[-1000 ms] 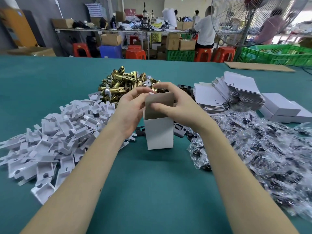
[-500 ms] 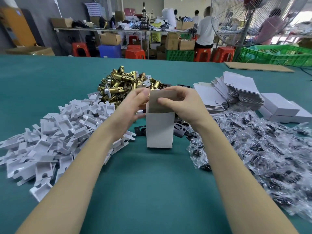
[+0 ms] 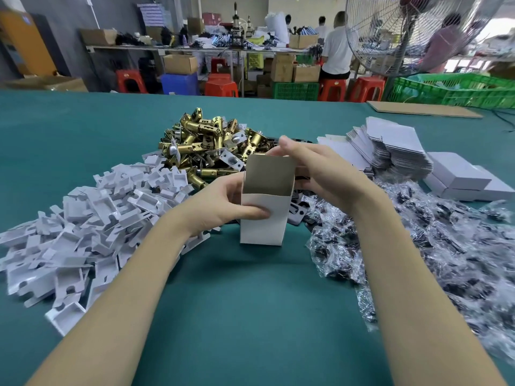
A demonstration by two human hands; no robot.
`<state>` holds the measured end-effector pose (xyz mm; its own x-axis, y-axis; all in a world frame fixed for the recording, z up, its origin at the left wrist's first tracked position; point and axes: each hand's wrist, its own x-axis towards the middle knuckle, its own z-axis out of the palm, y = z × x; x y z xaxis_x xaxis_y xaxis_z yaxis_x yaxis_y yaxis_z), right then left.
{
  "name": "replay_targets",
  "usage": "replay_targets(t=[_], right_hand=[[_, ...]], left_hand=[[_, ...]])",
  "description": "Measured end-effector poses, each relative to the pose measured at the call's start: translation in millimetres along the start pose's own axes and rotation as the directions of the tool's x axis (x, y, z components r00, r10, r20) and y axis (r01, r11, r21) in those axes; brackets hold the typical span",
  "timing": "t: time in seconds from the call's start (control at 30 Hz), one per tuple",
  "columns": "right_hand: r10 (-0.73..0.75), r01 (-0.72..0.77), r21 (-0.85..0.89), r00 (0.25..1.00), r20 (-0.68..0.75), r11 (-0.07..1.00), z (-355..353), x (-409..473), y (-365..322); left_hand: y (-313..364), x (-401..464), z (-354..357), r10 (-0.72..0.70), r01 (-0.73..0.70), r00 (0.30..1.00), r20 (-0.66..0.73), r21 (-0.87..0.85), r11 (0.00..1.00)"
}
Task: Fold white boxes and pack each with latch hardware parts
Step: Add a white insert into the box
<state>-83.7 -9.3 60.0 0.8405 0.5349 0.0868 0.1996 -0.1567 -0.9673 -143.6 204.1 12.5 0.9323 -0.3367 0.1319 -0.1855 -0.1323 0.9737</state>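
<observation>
**Handling Notes: Upright White Box, Open at the Top**

I see the white box [image 3: 263, 218] standing on end on the green table [image 3: 250, 316], bottom face down, mouth up, with the tall back flap raised above the opening.

Grip state. My left hand [image 3: 223, 204] holds the box by its left wall: the thumb lies across the front panel and the fingers wrap behind, so the hand is closed on the carton. My right hand [image 3: 315, 171] is at the upper right, fingers curled around the far edge of the raised flap; I judge it is pinching that flap, though the contact is partly hidden behind the card.

Handling. I judge the box to be thin card: very light, stiff along its creases, soft across its panels. A hard squeeze would bow the walls and narrow the mouth. Hold near the corner folds, below the rim, where the card is strongest. It will tip easily, since nothing appears to be inside.

Parts relative to the grip:
- Brass latch bodies [image 3: 211, 143]: just beyond the left fingers. Heavy, hard, smooth; lower them in, do not drop.
- White plastic inserts [image 3: 92, 218]: outboard of the left wrist. Light, rigid.
- Bagged screws [image 3: 418, 246]: under and outboard of the right forearm. Slippery film.
- Flat box blanks [image 3: 390, 146]: beyond the right hand.
</observation>
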Motion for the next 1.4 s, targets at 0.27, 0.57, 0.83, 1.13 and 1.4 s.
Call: replay_targets(t=[0.27, 0.57, 0.83, 1.13, 1.4], right_hand=[[0.142, -0.145, 0.035, 0.986, 0.087, 0.989, -4.1, 1.6, 5.5], [0.091, -0.091, -0.004, 0.981, 0.173, 0.996, -21.5, -8.9, 13.1], [0.045, -0.046, 0.001, 0.986, 0.162, 0.999, -41.6, -21.2, 13.2], [-0.179, 0.193, 0.079, 0.971, -0.158, 0.978, -49.6, -33.8, -20.4], [-0.352, 0.303, -0.338, 0.931, -0.094, 0.891, -37.2, -51.9, -65.7]], left_hand=[[4.8, -4.0, -3.5, -0.140, 0.121, 0.983, 0.121, 0.156, 0.980], [2.4, -2.1, 2.9, -0.256, 0.217, 0.966, 0.040, 0.412, 0.885], [15.5, 7.1, 12.5, -0.233, 0.137, 0.972, 0.045, 0.696, 0.705], [26.6, 6.1, 17.8, -0.286, 0.141, 0.956, 0.069, 0.748, 0.649], [26.7, 3.8, 7.8, -0.376, 0.246, 0.926, 0.025, 0.717, 0.653]])
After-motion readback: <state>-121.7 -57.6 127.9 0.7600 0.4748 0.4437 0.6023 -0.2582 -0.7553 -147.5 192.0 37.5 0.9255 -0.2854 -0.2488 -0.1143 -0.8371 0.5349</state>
